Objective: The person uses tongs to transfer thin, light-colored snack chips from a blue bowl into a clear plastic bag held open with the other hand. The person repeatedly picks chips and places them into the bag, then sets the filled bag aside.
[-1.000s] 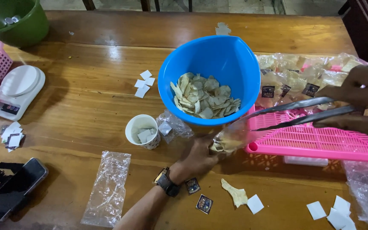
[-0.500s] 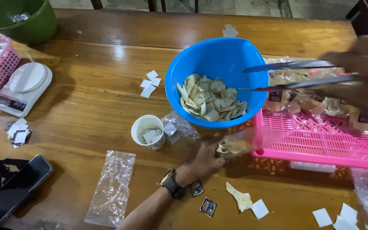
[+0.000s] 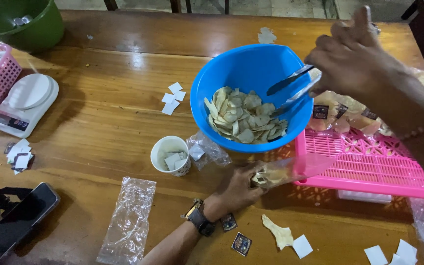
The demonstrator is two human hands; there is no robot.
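Observation:
My left hand (image 3: 239,189), with a watch on its wrist, grips a clear plastic bag (image 3: 290,172) part-filled with chips, lying on the wooden table in front of the blue bowl (image 3: 241,73). The bowl holds a heap of pale chips (image 3: 244,115). My right hand (image 3: 354,59) is above the bowl's right rim and holds metal tongs (image 3: 290,88), whose tips point down into the chips. The tongs' jaws look nearly closed near the pile.
A pink plastic tray (image 3: 369,167) lies right of the bowl, with filled bags (image 3: 344,115) behind it. A paper cup (image 3: 171,156), an empty bag (image 3: 126,221), a white scale (image 3: 23,103), a green bowl (image 3: 20,22), a phone (image 3: 15,221) and paper slips (image 3: 172,95) are spread over the table.
My right hand has swung the tongs from over the pink tray leftwards and down into the blue bowl. The left hand keeps hold of the bag in the same spot.

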